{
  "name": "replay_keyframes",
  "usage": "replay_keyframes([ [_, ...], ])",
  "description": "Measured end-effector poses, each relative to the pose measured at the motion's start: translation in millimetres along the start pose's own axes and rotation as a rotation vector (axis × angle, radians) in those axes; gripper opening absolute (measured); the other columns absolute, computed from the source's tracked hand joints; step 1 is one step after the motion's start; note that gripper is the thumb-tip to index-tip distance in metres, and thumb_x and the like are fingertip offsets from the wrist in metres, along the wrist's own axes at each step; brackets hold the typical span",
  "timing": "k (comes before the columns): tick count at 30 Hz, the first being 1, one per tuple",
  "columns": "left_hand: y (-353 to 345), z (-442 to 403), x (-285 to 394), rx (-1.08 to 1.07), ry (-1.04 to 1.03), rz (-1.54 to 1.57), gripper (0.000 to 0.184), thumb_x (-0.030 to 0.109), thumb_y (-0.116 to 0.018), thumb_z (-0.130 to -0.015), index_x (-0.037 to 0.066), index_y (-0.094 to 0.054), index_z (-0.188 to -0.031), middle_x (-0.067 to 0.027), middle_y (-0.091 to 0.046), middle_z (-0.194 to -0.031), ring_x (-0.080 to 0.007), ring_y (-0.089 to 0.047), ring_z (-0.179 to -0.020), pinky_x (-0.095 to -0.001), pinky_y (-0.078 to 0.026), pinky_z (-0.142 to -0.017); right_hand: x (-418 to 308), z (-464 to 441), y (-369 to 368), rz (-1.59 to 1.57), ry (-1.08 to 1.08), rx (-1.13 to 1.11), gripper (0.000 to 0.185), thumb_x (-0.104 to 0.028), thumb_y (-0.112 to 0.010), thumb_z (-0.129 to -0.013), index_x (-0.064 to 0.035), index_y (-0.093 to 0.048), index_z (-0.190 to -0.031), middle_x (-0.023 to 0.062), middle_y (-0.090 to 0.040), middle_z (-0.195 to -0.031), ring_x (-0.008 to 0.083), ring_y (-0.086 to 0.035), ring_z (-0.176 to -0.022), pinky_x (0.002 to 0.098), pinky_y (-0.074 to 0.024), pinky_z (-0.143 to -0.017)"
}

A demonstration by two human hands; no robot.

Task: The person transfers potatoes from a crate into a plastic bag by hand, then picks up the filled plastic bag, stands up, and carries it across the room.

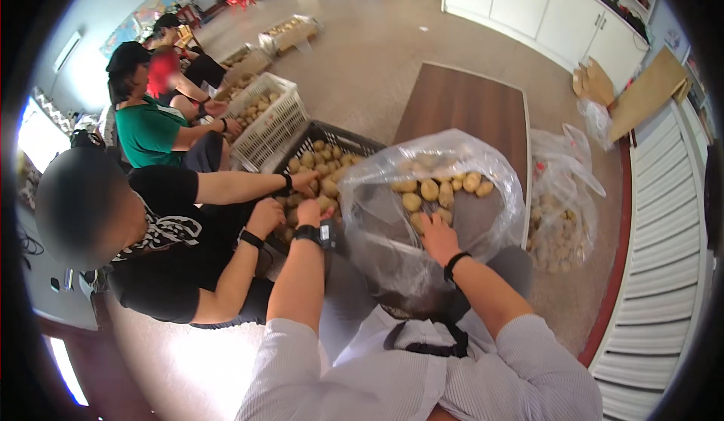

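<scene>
My left hand is at the near right side of a black crate full of potatoes. Its fingers look curled, and whatever they grip is hidden. Inside a large clear plastic bag, my right hand has its fingers round a potato. Several more potatoes lie in the bag beyond that hand. The bag's mouth is spread wide in front of my lap.
On my left, a person in black has both hands at the same crate. Farther back, people sit by a white crate and boxes of potatoes. A brown board lies ahead; a filled bag stands right.
</scene>
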State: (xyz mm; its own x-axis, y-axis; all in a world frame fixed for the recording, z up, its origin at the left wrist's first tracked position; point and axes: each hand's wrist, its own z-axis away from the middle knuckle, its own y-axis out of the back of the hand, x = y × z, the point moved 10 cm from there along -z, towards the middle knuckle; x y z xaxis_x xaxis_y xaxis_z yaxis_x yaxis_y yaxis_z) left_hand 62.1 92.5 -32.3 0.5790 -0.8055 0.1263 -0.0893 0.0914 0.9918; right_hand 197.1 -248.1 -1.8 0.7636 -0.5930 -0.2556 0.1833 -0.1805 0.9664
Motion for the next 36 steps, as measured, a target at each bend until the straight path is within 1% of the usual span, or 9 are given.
replay_keyframes([
  [8,-3.8,2.1,-9.0,-0.172,0.148,0.004,0.046,0.049,-0.073,-0.074,0.004,-0.071,-0.083,-0.0163,-0.068,-0.079,-0.0338,-0.067,-0.080,-0.0429,-0.052,-0.070,14.4,9.6,-15.8,-0.230,-0.196,-0.157,0.061,-0.027,-0.057,-0.083,-0.0066,-0.037,-0.137,0.0233,-0.049,-0.124,0.0438,-0.055,-0.107,0.0508,-0.0461,-0.090],
  [12,10.1,9.7,18.1,-0.128,0.138,-0.128,0.029,0.034,-0.073,-0.078,0.006,-0.071,-0.083,-0.0105,-0.068,-0.077,-0.0288,-0.068,-0.079,-0.0373,-0.052,-0.068,37.5,6.3,-35.1,-0.534,-0.236,-0.092,0.057,-0.029,-0.053,-0.084,-0.0007,-0.044,-0.133,0.0284,-0.054,-0.123,0.0426,-0.054,-0.113,0.0474,-0.0434,-0.095],
  [15,19.8,5.3,47.3,-0.040,0.156,0.129,0.019,0.025,-0.070,-0.080,0.006,-0.068,-0.084,-0.0091,-0.068,-0.082,-0.0286,-0.066,-0.072,-0.0381,-0.050,-0.065,51.5,6.5,-37.3,-0.721,-0.383,-0.037,0.053,-0.030,-0.052,-0.085,0.0029,-0.048,-0.127,0.0263,-0.060,-0.113,0.0383,-0.059,-0.103,0.0423,-0.0461,-0.088],
  [17,21.7,39.4,68.8,-0.029,0.734,1.715,0.022,0.023,-0.064,-0.088,0.005,-0.060,-0.100,-0.0046,-0.058,-0.086,-0.0172,-0.054,-0.067,-0.0321,-0.046,-0.052,55.2,8.1,-35.6,-0.844,-0.509,-0.075,0.052,-0.032,-0.052,-0.086,0.0031,-0.048,-0.125,0.0239,-0.061,-0.109,0.0354,-0.062,-0.094,0.0403,-0.0484,-0.082],
  [19,-25.8,16.5,81.7,-0.031,0.462,1.608,0.022,0.024,-0.060,-0.091,0.004,-0.059,-0.102,-0.0047,-0.057,-0.085,-0.0173,-0.052,-0.066,-0.0313,-0.045,-0.053,41.2,7.2,-40.1,-1.236,-0.607,-0.160,0.042,-0.036,-0.048,-0.092,-0.0028,-0.054,-0.117,0.0123,-0.062,-0.095,0.0187,-0.059,-0.072,0.0342,-0.0463,-0.067],
  [21,-5.5,13.9,116.2,-0.034,0.196,1.484,0.023,0.024,-0.056,-0.094,0.004,-0.058,-0.105,-0.0048,-0.055,-0.084,-0.0174,-0.050,-0.065,-0.0306,-0.045,-0.054,22.9,-1.3,-36.9,-1.377,-0.615,-0.187,0.041,-0.039,-0.047,-0.092,-0.0055,-0.055,-0.114,0.0104,-0.062,-0.092,0.0178,-0.058,-0.070,0.0332,-0.0454,-0.064],
  [25,19.4,61.3,183.8,-0.512,0.451,1.800,0.025,0.027,-0.055,-0.095,0.004,-0.058,-0.105,-0.0090,-0.060,-0.098,-0.0229,-0.059,-0.086,-0.0380,-0.051,-0.070,-34.3,-15.6,-24.6,-1.696,-0.613,-0.314,0.044,-0.050,-0.045,-0.094,-0.0096,-0.058,-0.104,0.0058,-0.062,-0.082,0.0171,-0.057,-0.064,0.0316,-0.0444,-0.060],
  [34,15.9,56.8,167.7,-0.531,0.565,2.099,0.031,0.024,-0.051,-0.097,0.002,-0.052,-0.118,-0.0155,-0.059,-0.112,-0.0337,-0.060,-0.102,-0.0516,-0.052,-0.080,-52.5,-29.1,14.1,-1.202,-0.185,-0.004,0.046,-0.045,-0.048,-0.099,-0.0037,-0.058,-0.079,0.0047,-0.055,-0.062,0.0116,-0.052,-0.054,0.0274,-0.0386,-0.048],
  [36,9.6,51.1,151.6,-0.471,0.611,2.135,0.030,0.022,-0.051,-0.097,0.001,-0.050,-0.119,-0.0167,-0.058,-0.112,-0.0357,-0.060,-0.101,-0.0534,-0.052,-0.080,-29.4,-17.4,1.0,-0.896,-0.187,-0.002,0.045,-0.043,-0.054,-0.096,-0.0008,-0.060,-0.084,0.0088,-0.058,-0.064,0.0209,-0.060,-0.060,0.0337,-0.0459,-0.055],
])
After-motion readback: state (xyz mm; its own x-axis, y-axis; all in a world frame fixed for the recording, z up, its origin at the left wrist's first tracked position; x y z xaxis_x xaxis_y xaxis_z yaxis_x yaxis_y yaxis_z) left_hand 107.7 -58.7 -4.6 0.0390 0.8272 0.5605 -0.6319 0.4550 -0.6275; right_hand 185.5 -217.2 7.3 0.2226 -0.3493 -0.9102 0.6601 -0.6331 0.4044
